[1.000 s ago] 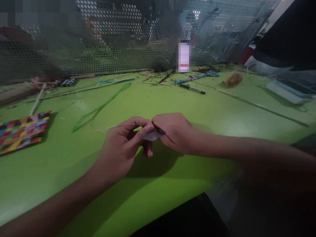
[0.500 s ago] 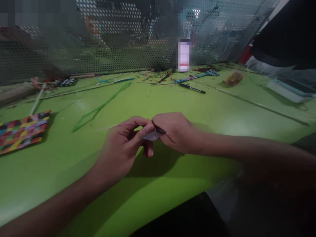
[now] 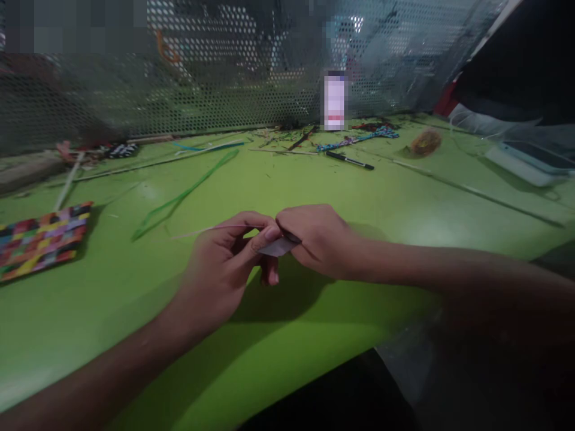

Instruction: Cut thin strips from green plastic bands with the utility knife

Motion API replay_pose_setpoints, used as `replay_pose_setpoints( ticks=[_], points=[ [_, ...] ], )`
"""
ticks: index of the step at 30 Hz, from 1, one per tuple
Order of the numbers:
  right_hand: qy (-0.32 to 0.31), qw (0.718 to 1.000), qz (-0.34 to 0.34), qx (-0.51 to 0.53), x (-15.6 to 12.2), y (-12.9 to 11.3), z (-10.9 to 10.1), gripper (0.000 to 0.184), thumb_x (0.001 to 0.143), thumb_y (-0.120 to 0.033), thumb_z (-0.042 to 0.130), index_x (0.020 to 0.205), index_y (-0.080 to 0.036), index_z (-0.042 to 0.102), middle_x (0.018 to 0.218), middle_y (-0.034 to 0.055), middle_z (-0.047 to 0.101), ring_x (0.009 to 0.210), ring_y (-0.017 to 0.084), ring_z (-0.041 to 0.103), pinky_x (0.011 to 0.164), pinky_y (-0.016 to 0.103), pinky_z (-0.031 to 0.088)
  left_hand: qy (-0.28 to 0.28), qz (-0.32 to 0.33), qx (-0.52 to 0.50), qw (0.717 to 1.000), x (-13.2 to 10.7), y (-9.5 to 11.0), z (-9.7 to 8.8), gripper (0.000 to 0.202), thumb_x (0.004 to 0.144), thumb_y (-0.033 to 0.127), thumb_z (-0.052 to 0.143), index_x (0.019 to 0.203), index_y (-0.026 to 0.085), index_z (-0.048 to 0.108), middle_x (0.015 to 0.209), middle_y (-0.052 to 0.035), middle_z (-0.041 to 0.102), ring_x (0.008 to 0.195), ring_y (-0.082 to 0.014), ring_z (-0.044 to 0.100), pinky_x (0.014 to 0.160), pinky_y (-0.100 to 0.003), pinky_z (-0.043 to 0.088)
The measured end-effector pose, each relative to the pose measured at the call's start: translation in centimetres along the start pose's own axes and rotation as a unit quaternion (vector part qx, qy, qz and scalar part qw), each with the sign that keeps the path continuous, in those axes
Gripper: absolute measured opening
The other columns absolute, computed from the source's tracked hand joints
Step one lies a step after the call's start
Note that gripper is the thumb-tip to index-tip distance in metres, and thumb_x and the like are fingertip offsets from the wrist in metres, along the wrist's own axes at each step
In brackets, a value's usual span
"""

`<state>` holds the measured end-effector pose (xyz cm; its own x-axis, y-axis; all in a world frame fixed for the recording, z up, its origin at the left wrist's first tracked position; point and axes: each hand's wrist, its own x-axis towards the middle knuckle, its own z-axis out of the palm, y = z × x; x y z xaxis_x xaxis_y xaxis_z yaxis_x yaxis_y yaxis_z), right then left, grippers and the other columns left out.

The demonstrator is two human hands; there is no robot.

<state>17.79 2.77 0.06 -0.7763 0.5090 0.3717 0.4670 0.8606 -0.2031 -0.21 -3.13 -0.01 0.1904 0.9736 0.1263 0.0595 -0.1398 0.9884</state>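
Pink strip (image 3: 197, 231) pinched in left grip (image 3: 227, 260) — right grip (image 3: 318, 239) clenched on flat grey piece (image 3: 278, 246).

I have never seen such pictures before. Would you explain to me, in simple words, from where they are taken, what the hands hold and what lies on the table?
There is no machine: these are a person's bare hands, seen by one camera worn on the head, looking forward and down. The left hand pinches a thin pinkish strip. The right hand is closed on a flat greyish piece, mostly hidden, so I cannot tell what it is. On the green table lie a multicoloured woven piece, a green strip, a black pen and other bits.
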Motion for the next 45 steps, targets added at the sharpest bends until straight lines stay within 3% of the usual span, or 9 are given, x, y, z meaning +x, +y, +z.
replay_pose_setpoints(
  ticks=[20,41,45],
  points=[
    [-0.051,0.998,0.042,-0.001,0.34,-0.45,-0.35,0.015,0.093,-0.016,0.043,0.081,-0.015,0.052,0.077,0.0044,0.059,0.066,0.012,0.045,0.064,0.025,0.028,0.017,0.028,0.047,0.998,0.00,0.43,0.27,0.010,0.093,0.030,0.066,0.090,0.021,0.068,0.059,0.0038,0.064,0.047,-0.0103,0.060,0.048,-0.021,0.051],
    [-0.057,0.997,0.048,-0.019,0.36,-0.62,-0.40,0.018,0.094,-0.016,0.041,0.083,-0.014,0.055,0.074,0.0040,0.058,0.064,0.012,0.040,0.062,0.025,0.025,0.023,0.052,0.074,0.996,-0.07,0.56,0.41,0.011,0.094,0.018,0.062,0.087,0.022,0.069,0.065,0.0043,0.064,0.048,-0.0078,0.059,0.049,-0.019,0.051],
    [-0.047,0.997,0.052,-0.011,0.36,-0.54,-0.26,0.017,0.094,-0.016,0.042,0.081,-0.014,0.054,0.074,0.0034,0.058,0.063,0.011,0.040,0.062,0.025,0.024,0.023,0.045,0.086,0.995,-0.28,0.54,0.39,0.010,0.095,0.021,0.061,0.088,0.023,0.067,0.058,0.0049,0.063,0.047,-0.0095,0.060,0.048,-0.020,0.051]
  ],
)
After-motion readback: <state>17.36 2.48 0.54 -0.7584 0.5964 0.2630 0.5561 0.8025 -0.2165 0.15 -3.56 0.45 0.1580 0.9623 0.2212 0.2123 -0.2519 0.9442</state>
